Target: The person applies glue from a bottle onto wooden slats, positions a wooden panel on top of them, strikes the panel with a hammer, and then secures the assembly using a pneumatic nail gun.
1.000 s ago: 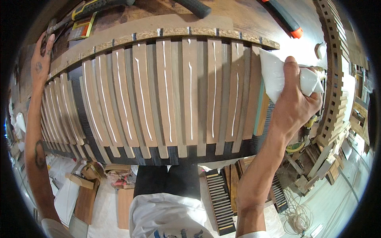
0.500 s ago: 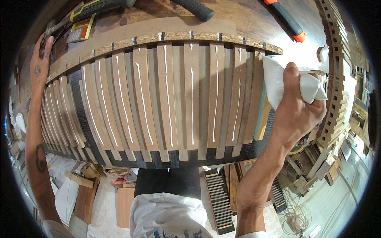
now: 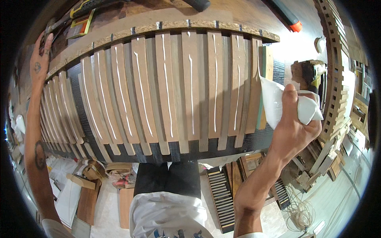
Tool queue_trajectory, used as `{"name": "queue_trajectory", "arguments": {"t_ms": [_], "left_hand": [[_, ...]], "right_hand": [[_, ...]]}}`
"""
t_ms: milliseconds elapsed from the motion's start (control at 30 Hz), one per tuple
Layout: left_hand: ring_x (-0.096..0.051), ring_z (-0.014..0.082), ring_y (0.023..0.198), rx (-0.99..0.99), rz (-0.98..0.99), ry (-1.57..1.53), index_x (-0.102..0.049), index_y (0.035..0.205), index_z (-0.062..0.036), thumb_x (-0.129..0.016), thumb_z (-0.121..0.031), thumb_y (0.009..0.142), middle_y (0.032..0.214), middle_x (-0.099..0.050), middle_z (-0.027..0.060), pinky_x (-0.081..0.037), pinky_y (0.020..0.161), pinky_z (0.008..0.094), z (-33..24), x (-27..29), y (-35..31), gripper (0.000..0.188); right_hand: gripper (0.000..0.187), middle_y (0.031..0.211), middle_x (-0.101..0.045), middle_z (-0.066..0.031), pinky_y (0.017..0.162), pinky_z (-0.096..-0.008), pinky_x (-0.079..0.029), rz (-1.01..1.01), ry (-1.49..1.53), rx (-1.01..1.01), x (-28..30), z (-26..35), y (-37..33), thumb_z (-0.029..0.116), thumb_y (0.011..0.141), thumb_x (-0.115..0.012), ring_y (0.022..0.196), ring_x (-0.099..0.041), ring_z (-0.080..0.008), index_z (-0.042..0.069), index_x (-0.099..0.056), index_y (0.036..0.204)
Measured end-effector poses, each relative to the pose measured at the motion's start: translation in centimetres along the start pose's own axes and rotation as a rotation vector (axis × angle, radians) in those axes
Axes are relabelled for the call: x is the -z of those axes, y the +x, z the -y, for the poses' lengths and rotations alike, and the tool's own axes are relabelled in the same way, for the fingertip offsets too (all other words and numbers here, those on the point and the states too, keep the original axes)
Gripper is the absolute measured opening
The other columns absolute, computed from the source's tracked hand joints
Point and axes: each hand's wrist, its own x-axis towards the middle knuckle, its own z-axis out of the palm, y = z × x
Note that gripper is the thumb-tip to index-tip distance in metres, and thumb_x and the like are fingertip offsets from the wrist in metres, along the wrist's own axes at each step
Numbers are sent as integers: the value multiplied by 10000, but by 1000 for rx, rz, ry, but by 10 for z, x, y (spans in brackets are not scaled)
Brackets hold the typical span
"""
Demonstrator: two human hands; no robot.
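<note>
Wooden slats (image 3: 166, 87), side by side on dark surface (image 3: 254, 139), long axes running away from body, white glue lines along most. Left hand (image 3: 41, 59) open, fingers spread, resting flat at far left edge. Right hand (image 3: 295, 127) closed around white glue bag (image 3: 278, 105), just beside rightmost slats, nearer to them.

The left arm reaches up toward eleven o'clock, forearm nearly straight, its hand (image 3: 41, 59) flat with fingers spread and pointing to twelve. The right forearm rises from six toward two o'clock; the right hand (image 3: 294, 127) is curled in a tight, closed grip, thumb uppermost.
</note>
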Motion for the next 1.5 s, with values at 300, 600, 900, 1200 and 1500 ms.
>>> {"name": "queue_trajectory", "arguments": {"t_ms": [300,600,900,1200,1500], "left_hand": [[-549,356,1249,8,-34,70,-469,1454,-185,-492,-750,865,1370,-552,198,-434,1056,441,3,-6,-2,816],[-545,360,1256,0,-32,90,-471,1455,-191,-483,-759,862,1388,-537,201,-420,1070,446,9,-2,6,821],[-502,363,1298,65,46,-74,-467,1452,-148,-461,-766,866,1416,-508,212,-389,1085,464,-12,3,2,852],[-385,322,1370,287,-24,-393,-391,1468,-67,-445,-531,994,1484,-380,176,-306,1134,469,-80,115,-55,666],[-573,194,1082,794,-147,-776,-446,1394,21,-519,-367,1023,1182,-599,136,-442,974,324,-143,225,-349,542]], "right_hand": [[239,605,-551,3,533,-246,-351,23,-32,-52,26,-8,-30,66,808,-745,584,-474,-59,14,-593,632],[263,610,-541,-21,561,-272,-360,44,-67,-14,51,-17,-53,80,790,-772,585,-481,-105,24,-572,628],[196,674,-572,-4,547,-235,-402,0,37,-239,74,-9,-60,69,790,-771,596,-523,-85,37,-603,696],[563,1165,-640,-179,687,-376,-578,32,1151,-509,95,21,29,453,1017,-363,948,-661,-282,28,-474,1370],[404,1053,-682,-109,751,-491,-576,675,1533,-629,-61,48,110,406,1014,-472,926,-685,-269,54,-584,1178]]}}
